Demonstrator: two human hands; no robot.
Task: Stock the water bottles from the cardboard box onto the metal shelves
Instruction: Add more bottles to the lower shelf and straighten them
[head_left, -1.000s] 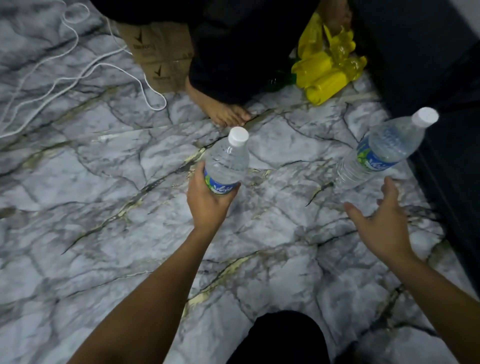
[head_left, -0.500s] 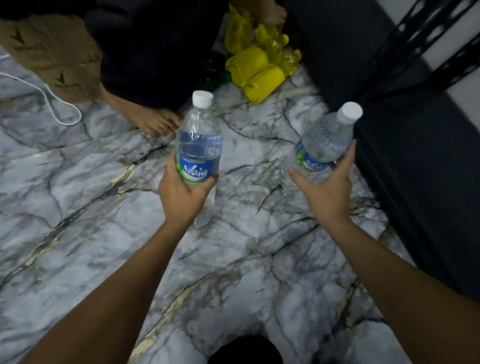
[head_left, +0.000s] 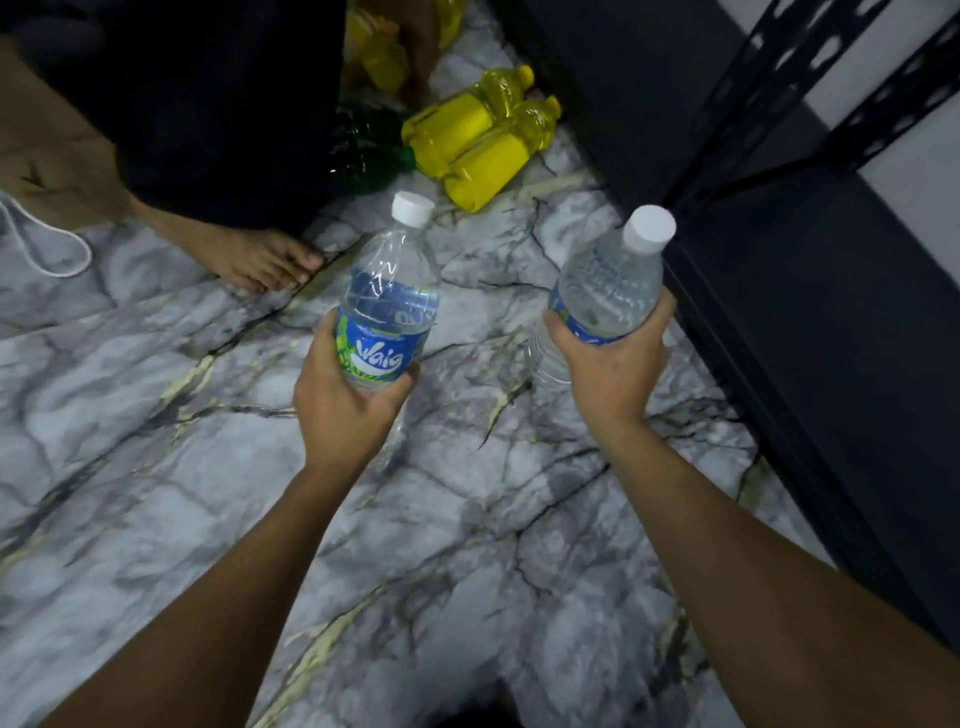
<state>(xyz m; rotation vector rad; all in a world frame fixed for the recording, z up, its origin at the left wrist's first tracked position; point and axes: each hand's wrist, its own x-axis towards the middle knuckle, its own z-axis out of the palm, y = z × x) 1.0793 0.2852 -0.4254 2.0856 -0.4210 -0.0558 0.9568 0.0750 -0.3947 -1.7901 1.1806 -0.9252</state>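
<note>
Head view: left hand (head_left: 347, 400) and right hand (head_left: 608, 364) each grip a capped water bottle (head_left: 387, 306) (head_left: 610, 283) above the marble floor (head_left: 156, 415); neither has reached the black metal shelves (head_left: 810, 291) alongside, so stocking appears unfinished.

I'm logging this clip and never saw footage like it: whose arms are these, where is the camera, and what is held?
No machine here. A person wears a camera on the head, looking down at their own arms. The left hand grips a first water bottle by its blue label; the right hand grips a second water bottle near the black metal shelf. Both carry white caps. Underneath is a marble-patterned floor. Farther off lie yellow bottles, a green bottle, another person's bare foot, brown cardboard and a white cord.
</note>
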